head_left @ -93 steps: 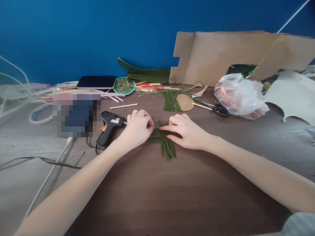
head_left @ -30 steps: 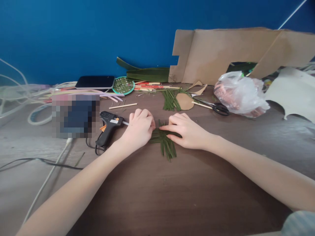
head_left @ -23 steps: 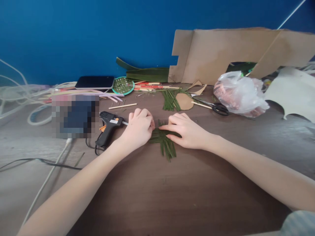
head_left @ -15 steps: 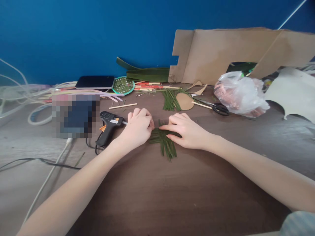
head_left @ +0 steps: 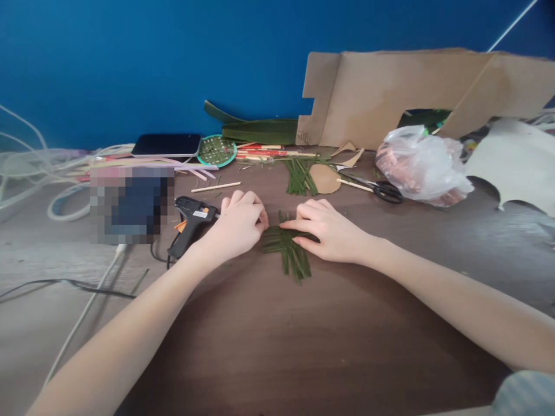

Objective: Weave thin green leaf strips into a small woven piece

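A small cross-shaped weave of green leaf strips (head_left: 293,257) lies flat on the table in front of me. My right hand (head_left: 332,231) rests on its right side; the index finger reaches over the top and the thumb presses lower down, pinning the strips. At the left ends of the strips is my left hand (head_left: 243,222), its fingers curled and pinched together. What lies between those fingertips is hidden. Just left of that hand, a black hot glue gun (head_left: 191,225) with an orange trigger lies on its side.
Behind the weave are more leaf strips (head_left: 300,176), a round cardboard piece (head_left: 325,178), black scissors (head_left: 387,192) and a wooden stick (head_left: 215,187). A plastic bag (head_left: 427,167) and standing cardboard (head_left: 368,92) are at right. Phone (head_left: 167,145), green-rimmed basket (head_left: 217,151) and cables (head_left: 82,315) are left.
My left hand has drawn slightly left, away from the ends of the strips. The right hand and the weave stay in place.
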`<state>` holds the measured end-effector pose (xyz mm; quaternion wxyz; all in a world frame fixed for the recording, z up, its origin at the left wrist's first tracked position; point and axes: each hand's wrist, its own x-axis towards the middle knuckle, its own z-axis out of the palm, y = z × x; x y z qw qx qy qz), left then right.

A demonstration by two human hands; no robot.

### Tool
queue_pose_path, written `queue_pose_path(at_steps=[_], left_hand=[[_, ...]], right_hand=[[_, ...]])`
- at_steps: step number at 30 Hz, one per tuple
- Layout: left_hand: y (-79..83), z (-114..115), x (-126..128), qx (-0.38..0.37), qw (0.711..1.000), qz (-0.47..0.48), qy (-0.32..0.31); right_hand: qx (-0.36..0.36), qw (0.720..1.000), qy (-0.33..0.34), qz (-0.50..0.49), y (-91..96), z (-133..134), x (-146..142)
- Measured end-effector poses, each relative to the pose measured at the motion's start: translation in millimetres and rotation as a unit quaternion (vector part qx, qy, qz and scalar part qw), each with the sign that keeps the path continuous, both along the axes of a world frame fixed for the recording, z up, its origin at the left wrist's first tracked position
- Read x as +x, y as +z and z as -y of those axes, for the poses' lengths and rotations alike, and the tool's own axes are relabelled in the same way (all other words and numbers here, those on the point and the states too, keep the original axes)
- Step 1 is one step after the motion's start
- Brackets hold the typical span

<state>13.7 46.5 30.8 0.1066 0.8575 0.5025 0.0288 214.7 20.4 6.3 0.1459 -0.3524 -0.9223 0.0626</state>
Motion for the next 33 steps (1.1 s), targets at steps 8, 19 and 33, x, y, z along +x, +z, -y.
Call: queue_pose_path(at_steps=[8,19,33], left_hand=[[6.7,-2.2,-3.0,-0.027,0.999,0.029,0.018],[-1.0,13.2,6.8,-0.007,0.998,0.040,-0.044],[-7.6,12.5,6.4,0.020,0.998,0.048,-0.028]], right_hand=[[-0.010,1.000,-0.005,-0.021,-2.6,-0.4,0.5],[-0.056,0.982,-0.051,-0.173,-6.9,-1.4,2.0],[-0.025,0.986,-0.127,-0.107,-10.2,-2.6,0.4]])
